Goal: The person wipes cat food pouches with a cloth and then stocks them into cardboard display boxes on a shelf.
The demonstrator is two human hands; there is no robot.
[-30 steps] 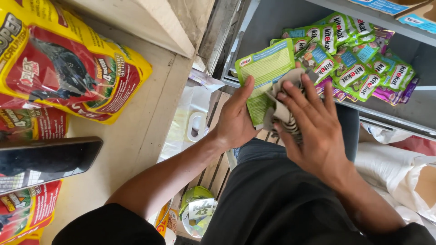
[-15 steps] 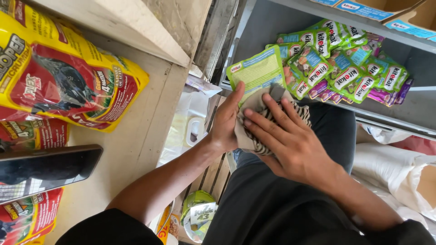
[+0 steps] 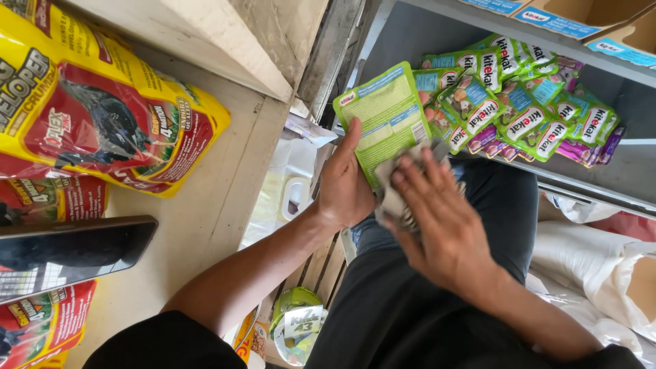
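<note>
Green pouch [image 3: 384, 116] in left hand [image 3: 344, 188]
</note>
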